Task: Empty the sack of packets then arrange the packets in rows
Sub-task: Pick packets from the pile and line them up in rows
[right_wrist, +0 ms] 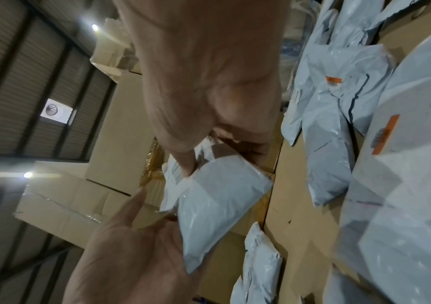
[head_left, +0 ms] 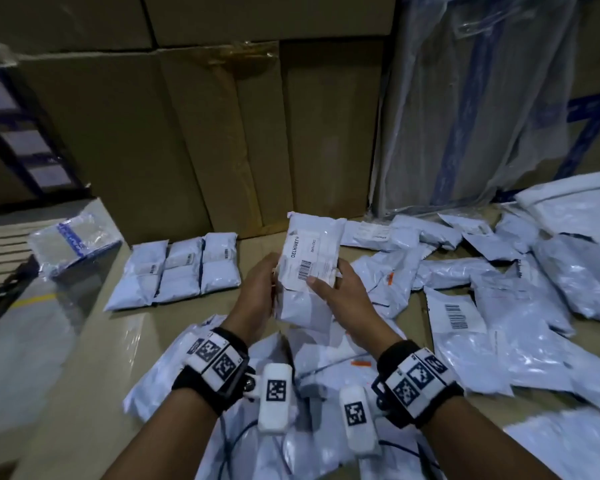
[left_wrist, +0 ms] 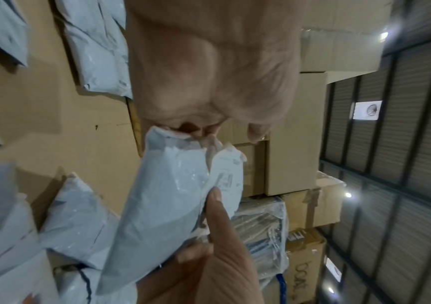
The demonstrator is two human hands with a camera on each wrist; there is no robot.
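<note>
- Both hands pinch one packet [head_left: 310,268] upright: left hand [head_left: 257,296] on its left edge, right hand [head_left: 340,292] on its right.
- The started row [head_left: 174,275] lies forward-left on the tabletop [head_left: 84,375], its packets' long axes running away from the person; the left grip is nearer.

Between the hands, the packet [head_left: 309,271] is pale grey-white with a white label printed in black barcode stripes. Right of the right hand, one grey packet [head_left: 392,278] carries an orange sticker. Behind, brown cartons [head_left: 194,133].
</note>
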